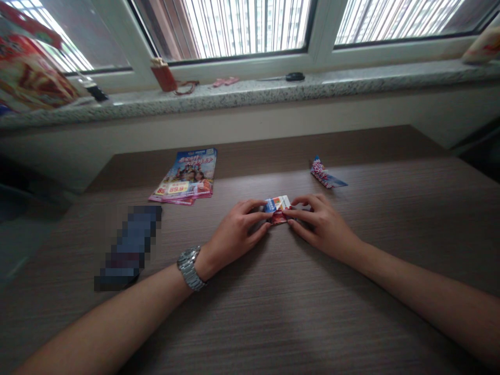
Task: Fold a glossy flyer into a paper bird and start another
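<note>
A small folded piece of printed paper (278, 204), blue, white, orange and red, lies on the brown wooden table (250, 312). My left hand (242, 227), with a metal watch (191, 268) at the wrist, grips its left edge between thumb and fingers. On the opposite edge are the fingers of my right hand (319, 225), pinching the paper's right side. Parts of the paper are hidden under the fingertips. Beyond my right hand sits a folded paper shape (323, 174) in red, white and blue, with a pointed end.
A stack of printed flyers (191, 174) lies at the back left. Nearer, on the left, is a dark pixelated flat object (130, 247). Along the granite windowsill (250, 96) stand a red container (163, 75), a black-handled tool (295, 76) and a colourful bag (33, 73).
</note>
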`<action>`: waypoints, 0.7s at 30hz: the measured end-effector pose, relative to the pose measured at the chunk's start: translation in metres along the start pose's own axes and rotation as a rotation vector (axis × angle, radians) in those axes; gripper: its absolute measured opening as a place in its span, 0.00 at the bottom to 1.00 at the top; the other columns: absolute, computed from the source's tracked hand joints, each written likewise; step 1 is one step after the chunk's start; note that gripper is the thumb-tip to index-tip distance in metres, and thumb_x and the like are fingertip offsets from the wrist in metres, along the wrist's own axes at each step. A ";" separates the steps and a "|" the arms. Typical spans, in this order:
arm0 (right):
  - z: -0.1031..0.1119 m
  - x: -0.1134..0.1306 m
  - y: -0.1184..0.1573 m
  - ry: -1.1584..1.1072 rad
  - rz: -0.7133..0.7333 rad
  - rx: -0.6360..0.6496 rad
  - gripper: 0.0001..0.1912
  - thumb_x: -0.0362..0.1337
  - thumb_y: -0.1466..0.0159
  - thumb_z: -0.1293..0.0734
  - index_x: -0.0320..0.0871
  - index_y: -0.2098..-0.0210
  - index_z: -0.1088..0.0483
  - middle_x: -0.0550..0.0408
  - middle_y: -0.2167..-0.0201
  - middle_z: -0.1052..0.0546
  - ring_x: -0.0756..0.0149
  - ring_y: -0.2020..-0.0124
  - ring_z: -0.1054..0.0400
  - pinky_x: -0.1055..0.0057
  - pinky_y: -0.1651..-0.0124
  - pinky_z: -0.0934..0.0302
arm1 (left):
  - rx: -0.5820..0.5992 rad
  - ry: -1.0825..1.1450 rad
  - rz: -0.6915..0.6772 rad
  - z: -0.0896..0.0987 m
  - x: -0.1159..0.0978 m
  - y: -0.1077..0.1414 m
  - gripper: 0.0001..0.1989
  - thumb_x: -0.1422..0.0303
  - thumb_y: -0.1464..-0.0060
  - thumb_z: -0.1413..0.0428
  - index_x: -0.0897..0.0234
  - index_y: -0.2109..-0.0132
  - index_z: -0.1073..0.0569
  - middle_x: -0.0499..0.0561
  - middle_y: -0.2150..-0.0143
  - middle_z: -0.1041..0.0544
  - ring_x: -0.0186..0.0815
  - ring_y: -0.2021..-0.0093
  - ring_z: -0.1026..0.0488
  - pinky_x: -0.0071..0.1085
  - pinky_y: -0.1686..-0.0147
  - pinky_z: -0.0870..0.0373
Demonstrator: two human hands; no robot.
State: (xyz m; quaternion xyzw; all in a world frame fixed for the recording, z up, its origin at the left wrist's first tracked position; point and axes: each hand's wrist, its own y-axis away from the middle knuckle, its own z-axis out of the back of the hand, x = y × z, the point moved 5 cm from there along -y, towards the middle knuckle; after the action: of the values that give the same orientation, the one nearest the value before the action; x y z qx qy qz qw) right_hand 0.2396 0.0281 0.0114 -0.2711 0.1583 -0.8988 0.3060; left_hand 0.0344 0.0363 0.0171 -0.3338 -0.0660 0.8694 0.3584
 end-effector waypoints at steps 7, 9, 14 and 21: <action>-0.002 -0.001 0.000 -0.007 0.018 0.024 0.15 0.37 0.31 0.33 0.48 0.46 0.23 0.46 0.47 0.23 0.50 0.47 0.34 0.48 0.44 0.33 | 0.081 -0.019 -0.055 -0.007 -0.001 0.004 0.15 0.69 0.34 0.43 0.55 0.43 0.23 0.55 0.37 0.27 0.44 0.35 0.31 0.48 0.36 0.31; -0.003 -0.001 0.000 -0.020 0.016 0.029 0.15 0.37 0.31 0.33 0.47 0.46 0.23 0.46 0.47 0.23 0.51 0.47 0.34 0.49 0.44 0.33 | 0.091 -0.039 -0.048 -0.007 -0.001 0.003 0.15 0.69 0.34 0.43 0.54 0.43 0.23 0.55 0.37 0.27 0.43 0.38 0.29 0.47 0.38 0.31; -0.004 0.000 -0.001 -0.074 0.032 0.048 0.13 0.36 0.31 0.33 0.48 0.47 0.24 0.46 0.48 0.23 0.51 0.46 0.32 0.49 0.44 0.33 | 0.088 -0.048 -0.066 -0.004 -0.005 0.002 0.13 0.69 0.34 0.43 0.54 0.45 0.22 0.54 0.41 0.25 0.42 0.43 0.27 0.45 0.40 0.29; -0.006 0.004 -0.002 -0.136 0.066 0.107 0.11 0.37 0.30 0.33 0.49 0.49 0.25 0.47 0.47 0.23 0.53 0.46 0.31 0.50 0.43 0.34 | 0.078 -0.078 -0.044 -0.003 -0.007 0.000 0.15 0.66 0.36 0.41 0.55 0.42 0.25 0.54 0.46 0.23 0.43 0.47 0.27 0.43 0.44 0.29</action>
State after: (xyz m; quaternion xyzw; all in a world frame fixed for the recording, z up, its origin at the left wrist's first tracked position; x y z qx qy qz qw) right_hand 0.2328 0.0277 0.0090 -0.3094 0.0978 -0.8748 0.3596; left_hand 0.0397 0.0310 0.0188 -0.2836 -0.0531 0.8756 0.3873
